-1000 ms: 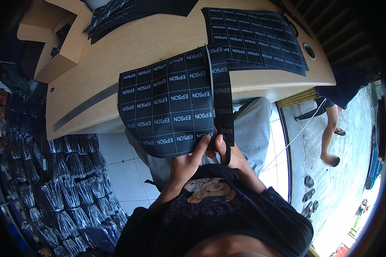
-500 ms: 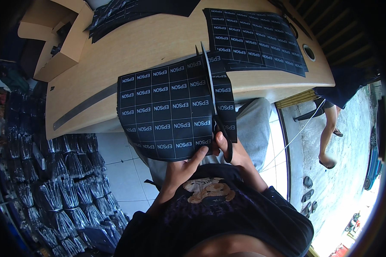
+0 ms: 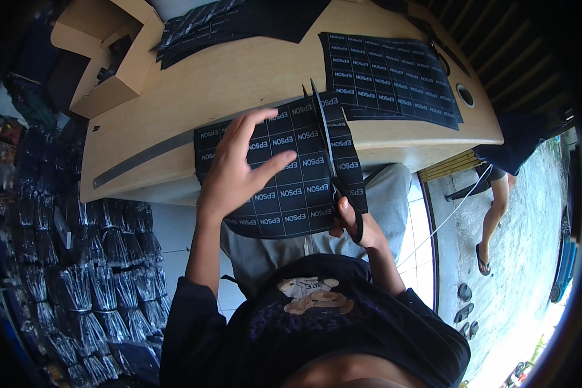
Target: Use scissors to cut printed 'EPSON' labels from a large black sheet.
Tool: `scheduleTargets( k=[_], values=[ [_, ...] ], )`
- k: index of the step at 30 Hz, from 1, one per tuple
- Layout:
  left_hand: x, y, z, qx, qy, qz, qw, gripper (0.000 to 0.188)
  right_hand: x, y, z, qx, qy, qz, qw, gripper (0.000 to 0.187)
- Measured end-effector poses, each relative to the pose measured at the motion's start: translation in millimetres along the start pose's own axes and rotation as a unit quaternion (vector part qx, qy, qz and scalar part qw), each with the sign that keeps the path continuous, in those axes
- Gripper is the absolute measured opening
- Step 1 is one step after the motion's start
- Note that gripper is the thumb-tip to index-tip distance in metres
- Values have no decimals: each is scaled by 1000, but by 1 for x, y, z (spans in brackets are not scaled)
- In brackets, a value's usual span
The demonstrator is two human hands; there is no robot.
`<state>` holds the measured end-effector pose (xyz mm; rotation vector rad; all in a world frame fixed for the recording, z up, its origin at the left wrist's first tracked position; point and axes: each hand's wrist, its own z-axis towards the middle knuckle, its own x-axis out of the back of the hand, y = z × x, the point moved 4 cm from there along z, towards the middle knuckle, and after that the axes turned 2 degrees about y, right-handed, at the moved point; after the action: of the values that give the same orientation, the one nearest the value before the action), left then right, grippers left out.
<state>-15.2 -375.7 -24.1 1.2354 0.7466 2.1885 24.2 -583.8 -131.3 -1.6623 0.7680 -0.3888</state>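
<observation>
Head view: the right hand (image 3: 357, 226) is clamped on scissors (image 3: 324, 132), blades pointing away from the body near the right side of a black sheet (image 3: 291, 194) across the desk's (image 3: 239, 84) near edge; the left hand (image 3: 236, 171), fingers apart, is over its left part.

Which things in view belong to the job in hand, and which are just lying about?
Job in hand:
scissors, in the right hand
black printed sheet, between the blades, left hand open over it
similar sheets on the desk, probably

Lying about:
cardboard box
grey strip
unworn footwear
plastic-wrapped bundles
</observation>
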Motion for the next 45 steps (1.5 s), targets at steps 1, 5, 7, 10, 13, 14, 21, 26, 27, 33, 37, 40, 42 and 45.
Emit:
scheduleTargets(
  k=[1,5,7,10,13,14,21,26,27,33,37,40,42,45],
  values=[
    [-5,-9,11,-15,4,28,999,56,-1,2,1,-4,-7,7,1000,54],
    [-21,-32,37,25,-5,-20,999,53,-6,1,0,-2,-27,-7,1000,56],
    [-25,-33,45,31,-15,-14,999,49,-3,5,1,11,-24,1,1000,56],
    [-26,-35,51,39,-63,-43,996,40,-2,0,1,1,-30,11,999,55],
    [-25,-34,54,74,-98,-130,984,34,-1,-4,3,27,-72,-4,997,55],
    [-23,-32,55,73,-107,-143,981,32,-1,-3,4,23,-72,-2,997,55],
    [-21,-28,69,91,-177,-190,961,32,3,2,5,34,-73,19,997,59],
    [-22,-37,75,94,-182,-207,957,28,7,6,6,51,-84,12,995,59],
    [-20,-36,76,92,-170,-200,960,27,7,3,5,62,-86,19,994,59],
    [-18,-31,77,96,-163,-162,968,26,10,-1,6,101,-105,-3,989,57],
    [-15,-27,78,65,-148,-146,976,25,13,-2,6,96,-117,-14,988,59],
    [-16,-22,78,80,-178,-148,970,18,17,6,4,80,-98,-37,991,62],
    [-19,-22,78,65,-201,-182,960,14,18,7,3,73,-105,-38,991,63],
    [-21,-20,76,60,-212,-212,952,14,18,7,3,87,-94,-39,991,62]
  ],
)
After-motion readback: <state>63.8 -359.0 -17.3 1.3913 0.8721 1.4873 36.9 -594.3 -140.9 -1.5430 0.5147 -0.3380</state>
